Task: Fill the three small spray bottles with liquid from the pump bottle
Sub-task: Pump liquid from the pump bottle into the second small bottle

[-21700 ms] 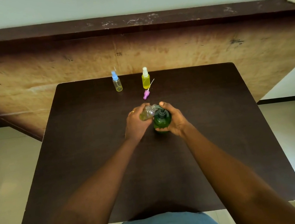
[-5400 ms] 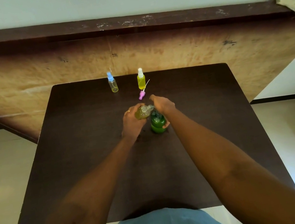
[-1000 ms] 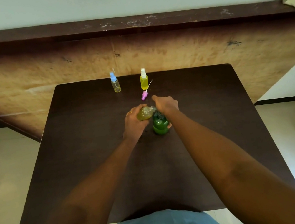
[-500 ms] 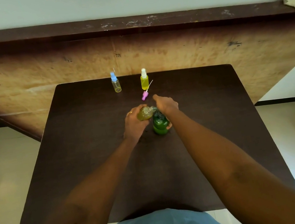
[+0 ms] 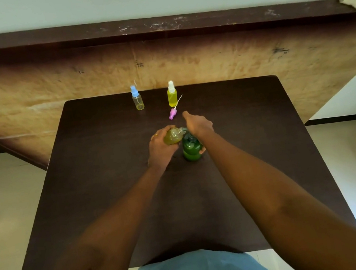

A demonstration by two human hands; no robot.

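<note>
While our left hand (image 5: 160,148) grips the tilted spray bottle (image 5: 172,137) at 9 o'clock of the pump bottle (image 5: 191,151), our right hand (image 5: 199,127), clasped over it, should press slowly.

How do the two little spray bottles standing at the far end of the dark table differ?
The small clear spray bottle with the blue cap looks pale and see-through; the small spray bottle with the white cap is solid bright yellow. The blue-capped one stands further left. Both stand upright, capped and untouched.
</note>
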